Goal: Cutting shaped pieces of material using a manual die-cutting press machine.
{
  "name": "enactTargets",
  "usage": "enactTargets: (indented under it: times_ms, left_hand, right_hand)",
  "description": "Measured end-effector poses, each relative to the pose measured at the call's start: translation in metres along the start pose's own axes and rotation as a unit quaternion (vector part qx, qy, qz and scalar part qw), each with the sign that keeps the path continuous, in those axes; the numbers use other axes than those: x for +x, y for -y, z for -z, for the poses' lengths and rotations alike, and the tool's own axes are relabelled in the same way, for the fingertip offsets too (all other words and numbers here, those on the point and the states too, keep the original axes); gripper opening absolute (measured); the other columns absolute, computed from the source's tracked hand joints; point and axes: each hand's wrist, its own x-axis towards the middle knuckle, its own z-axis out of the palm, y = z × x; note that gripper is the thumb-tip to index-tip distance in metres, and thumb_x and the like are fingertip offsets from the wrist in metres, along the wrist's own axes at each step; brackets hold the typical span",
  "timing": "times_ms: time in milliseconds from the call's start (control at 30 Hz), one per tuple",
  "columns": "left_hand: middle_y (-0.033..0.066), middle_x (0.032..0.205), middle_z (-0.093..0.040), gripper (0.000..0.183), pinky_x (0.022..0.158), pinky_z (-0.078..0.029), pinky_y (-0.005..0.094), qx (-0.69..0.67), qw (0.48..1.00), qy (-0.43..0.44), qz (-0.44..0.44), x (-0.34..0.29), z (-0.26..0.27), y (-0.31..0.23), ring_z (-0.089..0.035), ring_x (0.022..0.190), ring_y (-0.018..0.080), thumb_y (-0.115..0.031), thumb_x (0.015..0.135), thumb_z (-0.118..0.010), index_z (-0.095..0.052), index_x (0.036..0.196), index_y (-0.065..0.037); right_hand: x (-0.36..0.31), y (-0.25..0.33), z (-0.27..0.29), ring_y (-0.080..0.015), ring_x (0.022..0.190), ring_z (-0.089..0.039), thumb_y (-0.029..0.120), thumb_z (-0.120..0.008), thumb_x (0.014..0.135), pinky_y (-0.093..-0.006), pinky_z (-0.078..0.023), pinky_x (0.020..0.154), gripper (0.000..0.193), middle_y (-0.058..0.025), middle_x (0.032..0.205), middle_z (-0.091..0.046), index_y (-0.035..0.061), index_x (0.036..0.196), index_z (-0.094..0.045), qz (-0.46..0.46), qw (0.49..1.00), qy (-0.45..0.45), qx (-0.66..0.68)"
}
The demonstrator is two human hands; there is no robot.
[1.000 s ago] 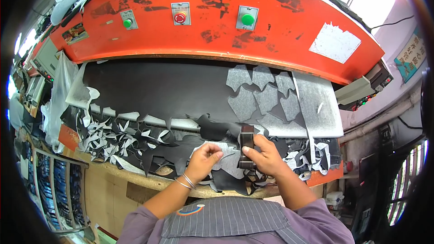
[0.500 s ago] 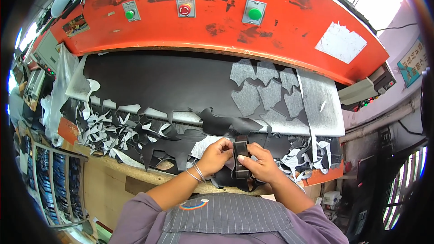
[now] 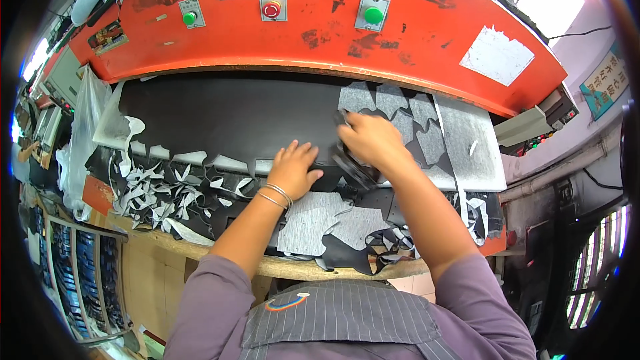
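Observation:
My left hand (image 3: 293,168) lies with fingers spread on the near edge of a wide black sheet (image 3: 227,120), which looks like leather or synthetic leather. My right hand (image 3: 375,139) is closed around the top of a dark steel cutting die (image 3: 355,165), smeared a little by motion. The die is over the sheet's near right part, beside several cut-out openings that show a pale grey board (image 3: 470,143) beneath. Two grey-backed cut pieces (image 3: 310,225) lie in front of my hands, partly overlapping.
A red press beam (image 3: 220,40) with green and red buttons spans the far side. Black and white offcuts (image 3: 157,193) pile up at the near left, more at the near right. A wooden edge (image 3: 277,268) runs along the front. A clear plastic bag (image 3: 90,113) hangs at left.
Both hands held the die near the front edge. My right hand has carried it forward onto the sheet; my left has let go and moved forward to the sheet, leaving the cut pieces uncovered.

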Motion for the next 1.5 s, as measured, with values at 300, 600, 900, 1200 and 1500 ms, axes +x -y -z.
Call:
enactTargets:
  times_ms: [300, 600, 900, 1200, 1500]
  left_hand:
    - [0.0144, 0.14, -0.047, 0.044, 0.106, -0.035, 0.0451, -0.048, 0.995, 0.085, -0.027, -0.081, -0.006, -0.02, -0.042, 0.13, 0.0311, -0.024, 0.091, -0.055, -0.051, 0.129, -0.003]
    - [0.0109, 0.137, -0.051, 0.043, 0.105, -0.033, 0.0445, -0.045, 0.993, 0.106, -0.003, -0.084, 0.015, -0.015, -0.047, 0.126, 0.0301, -0.029, 0.089, -0.057, -0.055, 0.126, -0.007]
    - [0.0134, 0.067, -0.065, 0.038, 0.075, -0.044, 0.0414, -0.125, 0.984, 0.071, 0.109, -0.003, 0.05, 0.012, -0.062, 0.067, 0.0326, -0.04, 0.084, -0.063, -0.071, 0.07, -0.006]
    - [0.0154, 0.099, -0.067, 0.042, 0.081, -0.046, 0.0405, -0.048, 0.989, -0.101, 0.102, 0.02, 0.013, -0.008, -0.06, 0.094, 0.0316, -0.031, 0.074, -0.076, -0.065, 0.101, 0.0]
    - [0.0227, 0.123, -0.058, 0.042, 0.105, -0.032, 0.0459, -0.108, 0.984, -0.126, 0.068, 0.032, -0.03, 0.021, -0.052, 0.118, 0.0347, -0.019, 0.087, -0.062, -0.056, 0.124, 0.001]
  right_hand:
    - [0.106, 0.05, -0.057, -0.0304, 0.112, -0.061, 0.026, -0.055, 0.084, -0.0414, -0.049, 0.091, 0.037, -0.0149, 0.118, -0.065, 0.0082, 0.114, -0.068, -0.105, 0.983, 0.113, -0.1]
    - [0.104, 0.037, -0.062, -0.0323, 0.108, -0.063, 0.031, -0.06, 0.087, -0.0391, -0.051, 0.088, 0.037, -0.0148, 0.116, -0.065, 0.0044, 0.113, -0.066, -0.082, 0.995, 0.023, -0.044]
    - [0.022, -0.076, -0.1, -0.0307, 0.117, -0.051, 0.044, -0.077, 0.071, -0.0393, -0.038, 0.094, 0.078, -0.015, 0.118, -0.061, 0.0013, 0.13, -0.049, 0.075, 0.943, -0.226, 0.231]
    - [0.033, -0.076, -0.1, -0.0307, 0.135, -0.035, 0.049, -0.078, 0.066, -0.0559, -0.02, 0.107, 0.098, -0.0096, 0.139, -0.05, 0.0146, 0.146, -0.033, 0.114, 0.982, -0.128, 0.073]
    - [0.03, -0.071, -0.129, -0.0351, 0.131, -0.041, 0.039, -0.072, 0.076, -0.0535, -0.025, 0.106, 0.057, -0.012, 0.131, -0.057, 0.0146, 0.125, -0.054, 0.127, 0.968, -0.202, 0.079]
